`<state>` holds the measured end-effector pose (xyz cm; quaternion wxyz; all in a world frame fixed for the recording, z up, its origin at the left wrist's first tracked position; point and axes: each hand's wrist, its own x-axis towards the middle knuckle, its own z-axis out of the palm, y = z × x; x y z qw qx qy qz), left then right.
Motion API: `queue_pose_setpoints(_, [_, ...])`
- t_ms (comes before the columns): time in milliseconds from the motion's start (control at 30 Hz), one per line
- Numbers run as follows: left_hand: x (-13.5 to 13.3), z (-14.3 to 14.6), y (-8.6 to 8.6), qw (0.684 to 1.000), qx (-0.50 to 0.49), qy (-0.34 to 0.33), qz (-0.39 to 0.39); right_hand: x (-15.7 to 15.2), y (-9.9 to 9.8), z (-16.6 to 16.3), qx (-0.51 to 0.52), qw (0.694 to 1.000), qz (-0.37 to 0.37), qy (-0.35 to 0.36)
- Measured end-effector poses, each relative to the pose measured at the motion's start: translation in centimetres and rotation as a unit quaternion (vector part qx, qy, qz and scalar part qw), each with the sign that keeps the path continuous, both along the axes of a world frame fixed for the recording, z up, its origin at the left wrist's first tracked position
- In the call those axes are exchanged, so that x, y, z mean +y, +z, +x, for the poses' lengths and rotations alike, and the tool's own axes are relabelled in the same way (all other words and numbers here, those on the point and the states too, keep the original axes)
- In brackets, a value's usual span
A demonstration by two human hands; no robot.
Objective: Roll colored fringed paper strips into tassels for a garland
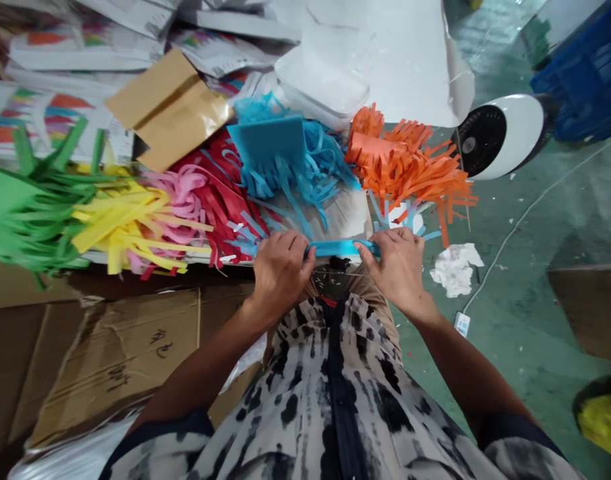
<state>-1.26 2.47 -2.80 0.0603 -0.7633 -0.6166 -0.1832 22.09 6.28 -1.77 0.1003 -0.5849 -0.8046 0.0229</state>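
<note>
At the near edge of the cluttered tabletop (353, 215), a narrow strip of bright blue paper (340, 249) is stretched level between the person's two hands, just above the lap. The left hand (280, 267) is curled closed over the strip's left end, and the right hand (398, 263) pinches the right end between thumb and fingers. The step in hand looks like pulling or smoothing this single strip. Being thin and flat, it probably tears easily, so any further handling calls for a light, even pull from both ends.

Beyond the hands lie loose heaps of fringed cut paper, soft and ribbon-like: a blue heap (285, 160), an orange heap (410, 167), a red heap (220, 193), a pink heap (180, 190), a yellow heap (120, 223) and a green heap (30, 207). A creased brown paper envelope (168, 110) rests behind them. A round white fan (500, 137) stands to the right, a crumpled white paper wad (455, 267) lies on the green floor, and a flattened cardboard sheet (120, 353) lies to the left.
</note>
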Motion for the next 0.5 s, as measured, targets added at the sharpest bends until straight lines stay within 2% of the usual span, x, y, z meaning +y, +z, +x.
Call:
queue_pose_setpoints(100, [0.2, 0.2, 0.0, 0.999, -0.001, -0.031, 0.039, 0.1, -0.1, -0.3, -0.009, 1.0, 0.007, -0.001])
queue_pose_setpoints(200, [0.6, 0.5, 0.0, 0.985, 0.028, -0.162, 0.06, -0.3, -0.1, -0.5, -0.01, 0.997, 0.07, 0.005])
queue_pose_setpoints(267, [0.9, 0.8, -0.2, 0.971, 0.055, -0.227, 0.051, -0.9, -0.4, -0.5, 0.001, 0.991, 0.123, 0.058])
queue_pose_setpoints(367, [0.7, 0.3, -0.5, 0.968, 0.065, -0.238, 0.044, -1.7, -0.9, 0.5, 0.009, 0.975, 0.137, 0.175])
queue_pose_setpoints(433, [0.2, -1.2, -0.6, 0.969, 0.055, -0.236, 0.053, -2.1, -1.3, 1.7, 0.006, 0.971, 0.128, 0.202])
queue_pose_setpoints(500, [-0.7, -3.3, -0.3, 0.971, 0.046, -0.226, 0.062, -2.3, -1.4, 3.0, 0.007, 0.972, 0.126, 0.2])
